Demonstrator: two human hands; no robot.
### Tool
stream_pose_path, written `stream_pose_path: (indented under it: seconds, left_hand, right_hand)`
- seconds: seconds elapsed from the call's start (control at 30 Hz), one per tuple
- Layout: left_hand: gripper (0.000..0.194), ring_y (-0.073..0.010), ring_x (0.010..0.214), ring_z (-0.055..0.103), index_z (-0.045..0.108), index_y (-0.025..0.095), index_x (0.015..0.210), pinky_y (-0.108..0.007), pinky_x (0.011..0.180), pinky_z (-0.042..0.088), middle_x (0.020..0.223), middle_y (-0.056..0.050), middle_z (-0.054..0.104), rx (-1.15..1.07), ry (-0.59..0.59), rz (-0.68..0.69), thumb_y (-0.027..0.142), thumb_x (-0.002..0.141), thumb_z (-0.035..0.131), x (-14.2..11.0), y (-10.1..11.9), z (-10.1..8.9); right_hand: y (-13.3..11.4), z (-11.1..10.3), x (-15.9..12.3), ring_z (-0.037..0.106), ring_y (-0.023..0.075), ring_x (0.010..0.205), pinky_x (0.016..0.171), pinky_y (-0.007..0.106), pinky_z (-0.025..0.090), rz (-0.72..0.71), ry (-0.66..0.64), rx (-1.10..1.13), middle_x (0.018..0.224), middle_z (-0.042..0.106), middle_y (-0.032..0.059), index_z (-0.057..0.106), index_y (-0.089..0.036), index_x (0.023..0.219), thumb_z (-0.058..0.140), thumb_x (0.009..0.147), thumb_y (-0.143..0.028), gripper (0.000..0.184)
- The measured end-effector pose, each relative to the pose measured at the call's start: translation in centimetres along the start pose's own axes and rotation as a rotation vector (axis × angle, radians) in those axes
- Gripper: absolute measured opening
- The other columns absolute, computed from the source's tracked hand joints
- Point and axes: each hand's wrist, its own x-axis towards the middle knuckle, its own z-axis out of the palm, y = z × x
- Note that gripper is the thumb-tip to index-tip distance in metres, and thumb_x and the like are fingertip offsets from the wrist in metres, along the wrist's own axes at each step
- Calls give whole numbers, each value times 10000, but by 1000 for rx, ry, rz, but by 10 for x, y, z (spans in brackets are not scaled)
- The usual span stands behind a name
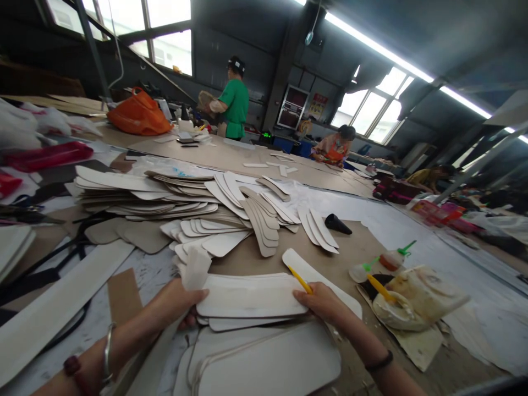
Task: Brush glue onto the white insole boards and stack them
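My left hand (190, 300) is closed on the left end of a white curved cardboard piece (251, 297), its thumb on top. A crumpled white scrap (197, 268) sticks up beside that thumb. At the other end, my right hand (324, 300) pinches the same piece and also holds a slim yellow stick (300, 279), which points up and left. More pieces lie directly under the held one, above a stack of larger pale boards (268, 363). Another white strip (322, 280) lies partly behind my right hand.
Fanned cardboard pieces (259, 220) and tall piles (144, 192) cover the table's far left. On the right are a glue-crusted container (424, 297) with a yellow handle (380, 287), small green-tipped bottles (394, 257) and a black cone (337, 224). Several people (235, 102) work beyond.
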Motion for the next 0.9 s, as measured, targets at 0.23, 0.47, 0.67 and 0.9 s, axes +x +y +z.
stream_pose_path:
  seconds: [0.23,0.47,0.67,0.9]
  left_hand:
    - [312,-158,323,432,521,205,448,-263,376,281,337,-15,497,215,80,43,470,547,652,5,2,-9]
    - [340,-127,336,374,511,209,463,-263,389,258,351,8,459,105,-123,33,509,562,636,7,1,-13]
    - [355,-116,370,372,534,200,487,-253,412,254,393,13,469,18,-185,-10,512,575,677,4,3,-15]
    - [342,-130,377,382,531,214,466,-266,424,253,384,16,475,-28,-103,-17,486,574,709,-3,1,-12]
  right_hand:
    - [-11,-7,-11,666,289,823,671,336,456,24,45,-294,876,707,178,645,-131,794,519,840,-436,332]
    - [-46,-8,-24,614,311,1000,829,391,443,-210,115,-526,1050,657,152,627,-150,1043,597,834,-402,329]
    - [-64,2,8,577,324,1003,835,397,462,-486,-79,-574,1120,575,153,616,-177,1152,790,523,-614,785]
    - [-77,0,20,534,319,1009,864,402,446,-584,-135,-661,1069,574,158,631,-115,1051,831,433,-611,818]
